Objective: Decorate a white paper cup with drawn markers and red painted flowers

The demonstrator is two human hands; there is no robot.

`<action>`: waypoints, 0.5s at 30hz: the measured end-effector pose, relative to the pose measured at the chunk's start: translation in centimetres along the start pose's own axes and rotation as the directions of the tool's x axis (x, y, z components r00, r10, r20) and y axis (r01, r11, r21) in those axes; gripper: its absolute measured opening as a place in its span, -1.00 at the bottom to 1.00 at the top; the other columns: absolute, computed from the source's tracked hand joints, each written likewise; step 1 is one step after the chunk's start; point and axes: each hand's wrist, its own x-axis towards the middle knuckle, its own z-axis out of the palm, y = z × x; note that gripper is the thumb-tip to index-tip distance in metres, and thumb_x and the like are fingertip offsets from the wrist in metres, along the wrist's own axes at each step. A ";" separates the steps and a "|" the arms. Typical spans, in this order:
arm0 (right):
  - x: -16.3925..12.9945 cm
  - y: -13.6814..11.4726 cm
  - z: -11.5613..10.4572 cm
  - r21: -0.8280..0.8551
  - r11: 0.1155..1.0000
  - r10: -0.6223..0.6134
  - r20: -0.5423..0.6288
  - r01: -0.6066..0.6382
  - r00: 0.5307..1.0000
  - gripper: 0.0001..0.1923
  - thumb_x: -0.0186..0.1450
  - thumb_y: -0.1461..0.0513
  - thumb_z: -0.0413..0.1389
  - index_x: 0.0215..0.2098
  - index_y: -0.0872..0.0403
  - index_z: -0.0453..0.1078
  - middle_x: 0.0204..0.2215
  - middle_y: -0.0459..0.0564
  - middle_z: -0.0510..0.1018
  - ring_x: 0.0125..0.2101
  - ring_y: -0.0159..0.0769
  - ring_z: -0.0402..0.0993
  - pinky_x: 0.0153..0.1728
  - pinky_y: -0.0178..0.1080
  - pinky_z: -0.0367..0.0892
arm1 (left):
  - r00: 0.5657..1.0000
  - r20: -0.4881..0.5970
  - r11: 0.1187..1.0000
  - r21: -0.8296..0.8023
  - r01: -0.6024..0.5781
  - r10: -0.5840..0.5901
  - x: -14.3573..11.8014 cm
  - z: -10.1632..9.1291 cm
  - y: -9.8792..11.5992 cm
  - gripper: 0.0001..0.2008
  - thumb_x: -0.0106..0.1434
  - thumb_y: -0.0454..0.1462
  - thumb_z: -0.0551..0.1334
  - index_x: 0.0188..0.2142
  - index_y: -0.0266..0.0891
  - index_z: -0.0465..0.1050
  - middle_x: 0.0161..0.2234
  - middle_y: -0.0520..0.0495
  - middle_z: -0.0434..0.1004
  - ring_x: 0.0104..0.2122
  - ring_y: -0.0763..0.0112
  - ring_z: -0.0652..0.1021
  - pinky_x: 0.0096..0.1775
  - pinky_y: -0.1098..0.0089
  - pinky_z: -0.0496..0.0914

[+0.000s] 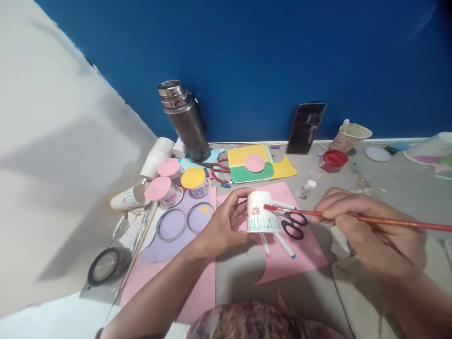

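Left hand (226, 221): held the upside-down paper cup (260, 213), fingers curled round its side, over the pink paper (300, 254).
Right hand (367, 226): pinched the paintbrush (353, 217), red tip touching the cup.
Doing it well: it looked best to hold the cup steady and dab lightly.
Farther back: red paint pot (332, 160), flask (185, 120).
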 end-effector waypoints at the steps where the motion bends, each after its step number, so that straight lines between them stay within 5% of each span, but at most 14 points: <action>1: 0.1 -0.1 0.0 -0.008 1.000 0.001 0.008 -0.001 1.000 -0.77 0.41 0.40 0.14 -0.14 0.03 0.60 -0.38 -0.02 0.66 -0.35 -0.18 0.62 -0.31 -0.08 0.47 | 1.000 0.000 1.000 0.005 0.000 0.000 0.0 0.0 0.0 -0.22 0.02 -0.36 0.61 0.17 -0.04 0.36 0.22 -0.18 0.50 0.33 -0.05 0.48 0.31 0.04 0.36; 15: -0.5 0.0 -0.4 0.026 1.000 0.015 0.012 -0.015 1.000 -0.76 0.43 0.41 0.10 -0.14 0.03 0.59 -0.36 -0.01 0.64 -0.34 -0.17 0.58 -0.33 -0.06 0.39 | 1.000 -0.012 1.000 -0.019 -0.007 0.007 -0.1 -0.3 0.0 -0.23 -0.01 -0.35 0.63 0.16 -0.03 0.41 0.21 -0.15 0.50 0.31 -0.07 0.49 0.27 0.05 0.38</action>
